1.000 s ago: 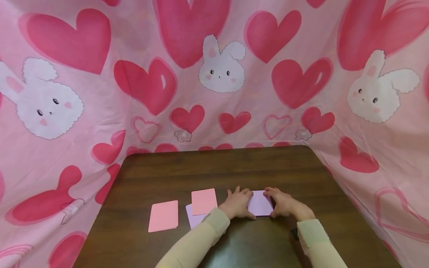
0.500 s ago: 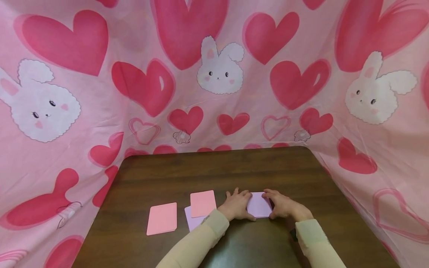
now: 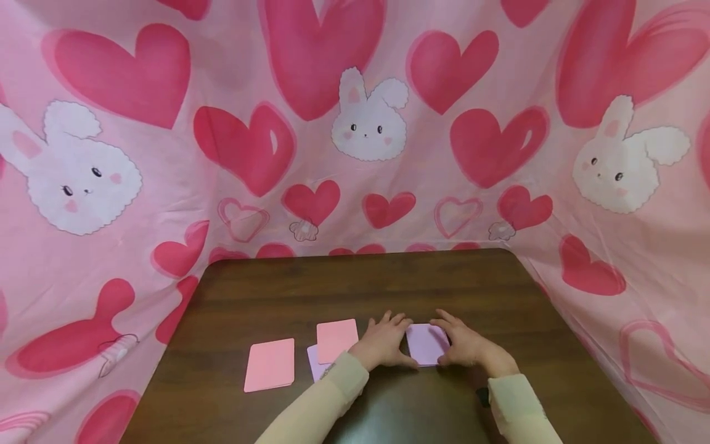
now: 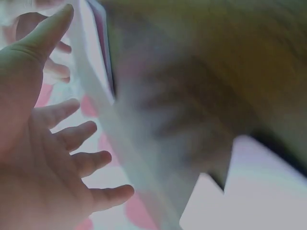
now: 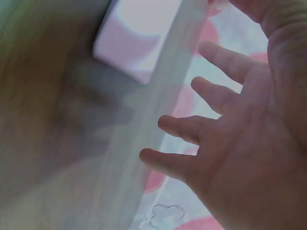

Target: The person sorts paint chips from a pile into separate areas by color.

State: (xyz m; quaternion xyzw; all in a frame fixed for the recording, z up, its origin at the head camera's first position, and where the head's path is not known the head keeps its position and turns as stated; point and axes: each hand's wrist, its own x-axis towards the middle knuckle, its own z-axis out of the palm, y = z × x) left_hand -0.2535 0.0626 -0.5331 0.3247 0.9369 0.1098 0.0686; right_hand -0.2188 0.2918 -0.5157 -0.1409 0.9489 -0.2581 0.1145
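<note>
A stack of lilac cards (image 3: 426,345) lies on the brown table between my two hands. My left hand (image 3: 384,343) is at its left side, fingers spread and thumb near the stack's lower left corner. In the left wrist view the stack (image 4: 98,48) shows its layered edge, and the left fingers are straight and apart from it. On the other side, my right hand (image 3: 471,346) has its thumb and index finger close to the stack's right edge. Its fingers are spread in the right wrist view, where the stack (image 5: 132,40) lies apart from them.
Left of my hands, a pink card (image 3: 338,340) overlaps a lilac card (image 3: 316,362), partly hidden by my left sleeve. Farther left lies a stack of pink cards (image 3: 270,365). A heart-and-rabbit cloth (image 3: 366,234) hangs around the brown table (image 3: 355,283).
The lilac stack has shifted slightly left. My left hand has drawn a little leftward from it, and the right hand has moved slightly left too. The pink cards stay put.
</note>
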